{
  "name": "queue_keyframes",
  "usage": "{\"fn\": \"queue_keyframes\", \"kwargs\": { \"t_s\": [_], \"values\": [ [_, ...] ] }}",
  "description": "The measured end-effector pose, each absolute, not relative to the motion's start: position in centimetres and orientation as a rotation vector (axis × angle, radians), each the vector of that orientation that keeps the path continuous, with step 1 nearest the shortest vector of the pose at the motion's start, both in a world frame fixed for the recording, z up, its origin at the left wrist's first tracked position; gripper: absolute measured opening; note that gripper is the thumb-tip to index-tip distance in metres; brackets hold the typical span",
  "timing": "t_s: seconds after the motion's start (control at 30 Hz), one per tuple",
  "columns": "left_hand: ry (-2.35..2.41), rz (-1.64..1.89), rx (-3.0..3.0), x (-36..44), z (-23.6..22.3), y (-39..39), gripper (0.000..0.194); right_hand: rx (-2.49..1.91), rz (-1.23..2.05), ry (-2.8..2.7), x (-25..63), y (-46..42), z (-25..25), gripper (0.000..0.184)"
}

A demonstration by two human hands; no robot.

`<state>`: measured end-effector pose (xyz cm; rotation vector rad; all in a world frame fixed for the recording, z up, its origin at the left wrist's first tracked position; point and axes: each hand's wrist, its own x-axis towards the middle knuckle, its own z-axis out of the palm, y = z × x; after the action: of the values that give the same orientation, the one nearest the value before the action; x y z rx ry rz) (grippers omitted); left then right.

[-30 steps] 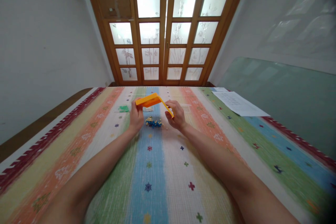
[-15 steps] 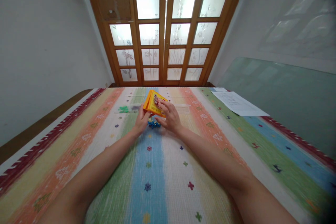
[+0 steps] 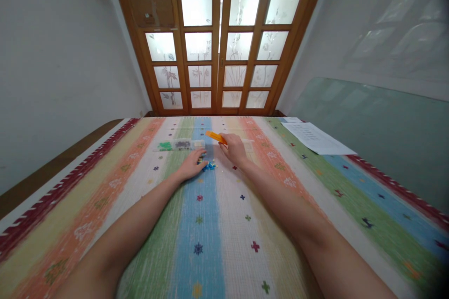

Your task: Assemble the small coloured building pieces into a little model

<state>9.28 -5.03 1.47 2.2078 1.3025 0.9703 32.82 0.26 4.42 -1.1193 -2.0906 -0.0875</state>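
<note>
- My left hand [image 3: 191, 164], now off the orange box [image 3: 214, 137], is hovering at the blue-and-yellow pieces [image 3: 211, 166], thumb and fingers standing apart.
- My right hand [image 3: 235, 149] is taking the box's whole weight, fingers clamping its near end; its lettered face is no longer showing, so I'm reading nothing there.
- Beyond, a clear tray [image 3: 173, 145] is holding green and dark bits.
- Far right, a printed sheet [image 3: 314, 138] is lying, too small for reading.
</note>
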Motion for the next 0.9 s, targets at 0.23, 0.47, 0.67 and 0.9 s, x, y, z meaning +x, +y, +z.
{"fn": "queue_keyframes", "kwargs": {
  "t_s": [0.23, 0.47, 0.67, 0.9],
  "values": [
    [1.233, 0.673, 2.485, 10.7, 0.4, -5.7, 0.064, -1.122, -0.198, -2.319, 32.8, 2.9, 4.1, 0.034],
    [1.131, 0.562, 2.662, 11.5, 1.1, -6.6, 0.062, -1.043, -0.221, -2.495, 33.0, 2.6, 2.5, 0.041],
    [0.906, 0.624, 2.652, 11.9, 1.5, -6.5, 0.040, -1.183, -0.277, -2.307, 37.0, 1.9, 4.1, 0.037],
    [0.878, 0.702, 2.612, 12.1, 1.5, -6.4, 0.026, -1.610, -0.083, -2.363, 41.9, 2.5, 1.4, 0.064]
  ]
}}
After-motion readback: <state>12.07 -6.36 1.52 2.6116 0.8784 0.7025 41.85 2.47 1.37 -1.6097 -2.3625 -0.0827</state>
